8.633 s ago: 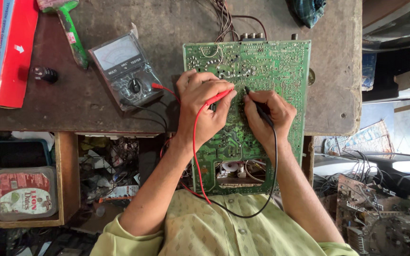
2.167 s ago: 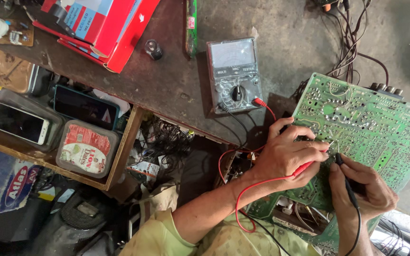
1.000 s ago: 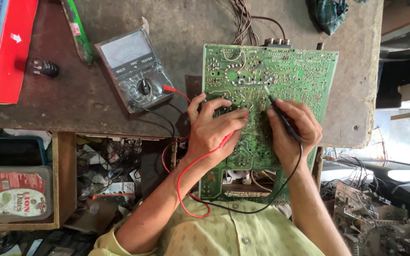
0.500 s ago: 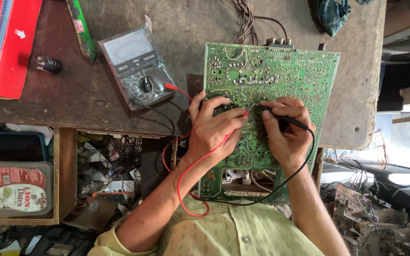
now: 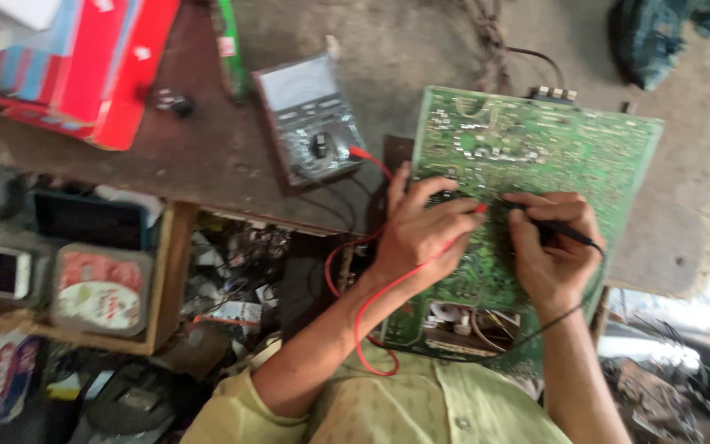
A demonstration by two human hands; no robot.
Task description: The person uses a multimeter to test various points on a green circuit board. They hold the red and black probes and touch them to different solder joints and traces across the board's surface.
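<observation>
Probing under way, I judge: left hand (image 5: 421,234) pinching red probe (image 5: 462,224), right hand (image 5: 554,247) pinching black probe (image 5: 564,233); tips on circuit board (image 5: 552,152) between them; multimeter (image 5: 310,119) beyond left hand.

The circuit board (image 5: 536,156) is seen in green, covered with pale trace patterns. A red probe lead (image 5: 371,304) and a black probe lead (image 5: 564,234) are held. The multimeter (image 5: 310,119) is cased in grey, and a red box (image 5: 84,66) is spotted nearby.
</observation>
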